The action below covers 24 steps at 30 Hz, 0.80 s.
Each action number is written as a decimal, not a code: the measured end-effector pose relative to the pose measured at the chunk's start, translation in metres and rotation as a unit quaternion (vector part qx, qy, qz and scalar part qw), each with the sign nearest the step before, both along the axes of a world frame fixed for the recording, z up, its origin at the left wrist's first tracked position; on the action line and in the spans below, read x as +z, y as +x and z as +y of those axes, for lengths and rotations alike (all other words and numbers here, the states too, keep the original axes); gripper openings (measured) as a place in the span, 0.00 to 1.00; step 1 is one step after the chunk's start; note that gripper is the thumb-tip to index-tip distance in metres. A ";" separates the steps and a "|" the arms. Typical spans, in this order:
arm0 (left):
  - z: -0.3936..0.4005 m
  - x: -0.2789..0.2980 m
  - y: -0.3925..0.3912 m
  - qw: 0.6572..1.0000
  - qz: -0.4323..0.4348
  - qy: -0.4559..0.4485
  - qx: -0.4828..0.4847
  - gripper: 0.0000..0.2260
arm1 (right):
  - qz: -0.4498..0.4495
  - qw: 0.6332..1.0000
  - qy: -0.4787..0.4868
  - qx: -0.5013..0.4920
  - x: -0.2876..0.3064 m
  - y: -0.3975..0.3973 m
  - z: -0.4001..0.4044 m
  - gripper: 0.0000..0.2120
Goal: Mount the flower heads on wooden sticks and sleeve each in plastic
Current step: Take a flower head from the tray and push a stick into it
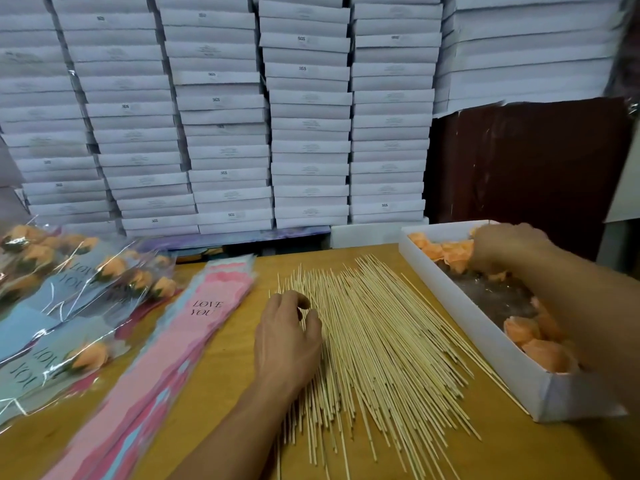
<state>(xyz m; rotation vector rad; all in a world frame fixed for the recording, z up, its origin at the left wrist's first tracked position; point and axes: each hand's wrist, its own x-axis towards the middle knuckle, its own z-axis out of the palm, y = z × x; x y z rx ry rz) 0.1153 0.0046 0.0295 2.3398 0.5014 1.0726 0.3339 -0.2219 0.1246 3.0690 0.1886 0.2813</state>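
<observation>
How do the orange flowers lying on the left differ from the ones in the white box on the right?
The sleeved orange flowers on the left are wrapped in clear plastic printed "LOVE YOU"; the loose orange flower heads in the white cardboard box are bare. The left ones show dark green bases and lie in a heap on the table; the right ones sit inside the box. Both share the same peach-orange colour.

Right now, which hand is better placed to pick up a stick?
The left hand. It rests on the near-left edge of the sticks, fingers curled onto them. The right hand is away in the box, reaching among the flower heads.
</observation>
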 end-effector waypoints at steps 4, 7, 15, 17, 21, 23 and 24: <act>-0.001 0.000 0.002 1.000 0.000 -0.001 0.003 0.04 | 0.091 0.996 0.005 -0.016 -0.018 0.014 -0.033 0.07; -0.001 0.001 0.001 1.000 -0.001 -0.006 0.005 0.03 | 0.054 0.997 -0.041 -0.023 -0.023 0.015 -0.044 0.10; 0.000 0.000 0.001 1.000 -0.001 -0.002 0.008 0.03 | 0.102 0.995 -0.019 -0.011 -0.032 0.030 -0.051 0.09; 0.000 0.000 0.001 1.000 0.000 -0.003 0.007 0.04 | 0.149 0.989 0.008 0.002 -0.035 0.035 -0.052 0.06; -0.001 0.001 0.001 1.000 0.006 -0.004 0.009 0.04 | 0.200 0.978 0.053 0.024 -0.036 0.035 -0.050 0.05; -0.001 0.001 0.001 1.000 0.009 -0.006 0.006 0.04 | 0.180 0.983 0.027 0.023 -0.041 0.034 -0.050 0.09; -0.001 0.001 0.001 1.000 0.011 -0.008 0.005 0.04 | 0.147 0.989 -0.003 0.020 -0.045 0.035 -0.051 0.11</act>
